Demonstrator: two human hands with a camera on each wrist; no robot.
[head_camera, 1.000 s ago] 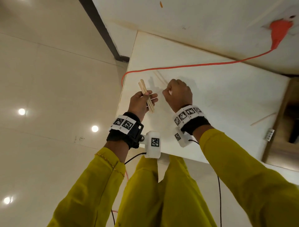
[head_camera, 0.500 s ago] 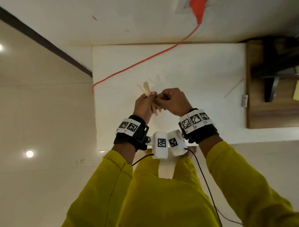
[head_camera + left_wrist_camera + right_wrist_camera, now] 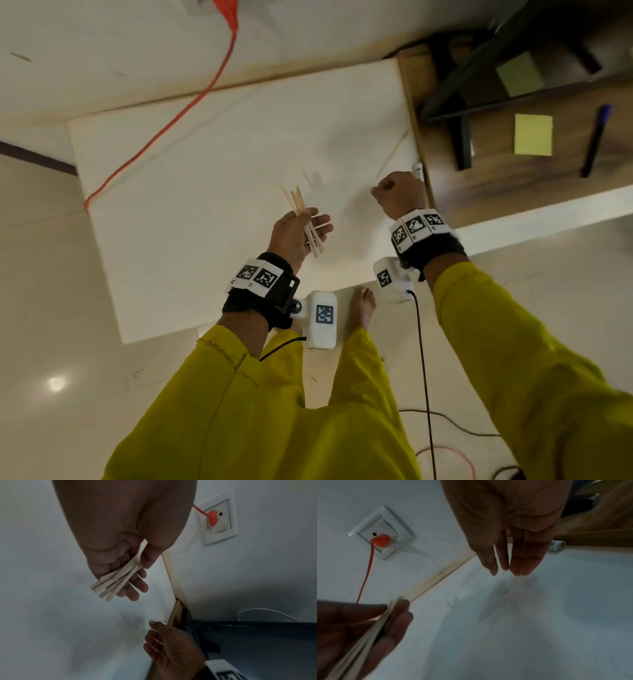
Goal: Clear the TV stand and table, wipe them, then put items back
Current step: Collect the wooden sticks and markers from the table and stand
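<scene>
Clearing under way: wooden sticks (image 3: 303, 219) held in left hand (image 3: 294, 233), right hand (image 3: 399, 197) empty, fingers extended toward last stick (image 3: 394, 154) on white table (image 3: 205, 164); wiping and returning undone.

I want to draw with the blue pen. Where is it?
In the head view the blue pen lies far right on the wooden TV stand, just right of the yellow sticky note.

wooden sticks (image 3: 303, 221): flat pale bundle, fanned, pinched in left hand (image 3: 294, 233) above counter | single stick (image 3: 394, 154): lies flat, diagonal, near right edge of white counter (image 3: 205, 171) | small white tube (image 3: 557, 545): at counter's right edge
</scene>
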